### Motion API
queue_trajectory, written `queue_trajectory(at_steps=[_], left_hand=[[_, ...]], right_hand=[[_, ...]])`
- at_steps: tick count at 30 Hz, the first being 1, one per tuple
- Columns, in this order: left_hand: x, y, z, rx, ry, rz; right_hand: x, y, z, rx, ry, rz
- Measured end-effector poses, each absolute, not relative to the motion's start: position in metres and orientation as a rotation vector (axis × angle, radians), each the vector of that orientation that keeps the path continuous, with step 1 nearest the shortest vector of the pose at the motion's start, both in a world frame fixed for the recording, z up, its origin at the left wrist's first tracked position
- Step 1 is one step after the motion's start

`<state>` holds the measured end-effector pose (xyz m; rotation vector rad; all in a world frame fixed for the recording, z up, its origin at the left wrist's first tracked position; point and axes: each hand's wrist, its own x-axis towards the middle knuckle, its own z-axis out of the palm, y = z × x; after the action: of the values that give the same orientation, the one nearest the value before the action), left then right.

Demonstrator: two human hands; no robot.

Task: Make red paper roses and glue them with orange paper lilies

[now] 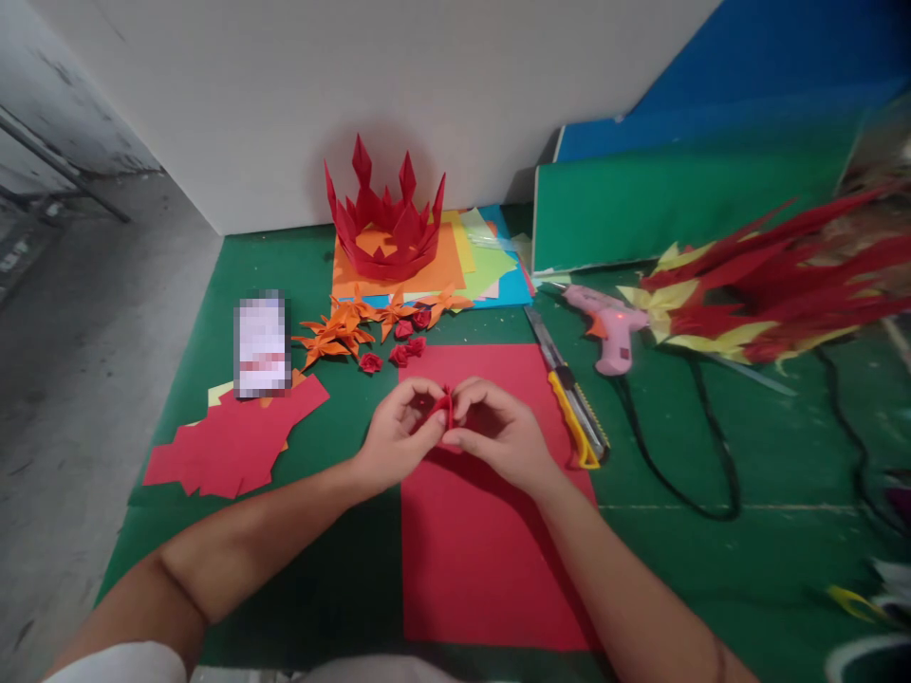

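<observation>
Both my hands meet over a large red paper sheet [491, 560], pinching a small folded piece of red paper [445, 406] between them. My left hand [405, 427] has its thumb and fingers closed on the piece's left side. From the other side, my right hand [502, 432] grips it with thumb and bent fingers; part of the piece is hidden by the fingertips. Just beyond lie several small red paper roses [399, 355] and orange paper flowers [338, 334]. A yellow utility knife [569, 398] rests along the sheet's right edge.
A red paper crown [388, 223] stands on coloured sheets [455, 251] at the back. Right of them lie a pink glue gun [604, 327] with a looping black cord and a red-yellow paper bundle [769, 285]. Red paper pieces [234, 441] and a blurred-out rectangle [262, 343] are left.
</observation>
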<state>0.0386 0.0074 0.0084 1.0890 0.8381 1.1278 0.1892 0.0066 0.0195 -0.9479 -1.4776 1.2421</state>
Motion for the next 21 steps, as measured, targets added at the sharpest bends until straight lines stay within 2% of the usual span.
queue_trajectory(at_steps=[12, 18, 21], left_hand=[[0.0365, 0.0115, 0.0119, 0.915, 0.804, 1.043], [0.037, 0.013, 0.0108, 1.076, 0.976, 1.227], [0.0368, 0.0134, 0.0097, 1.143, 1.031, 1.258]], right_hand=[[0.191, 0.0068, 0.0145, -0.96, -1.419, 1.23], [0.1893, 0.0071, 0.0165, -1.072, -1.466, 1.044], [0.1879, 0.0068, 0.0145, -1.112, -1.408, 1.054]])
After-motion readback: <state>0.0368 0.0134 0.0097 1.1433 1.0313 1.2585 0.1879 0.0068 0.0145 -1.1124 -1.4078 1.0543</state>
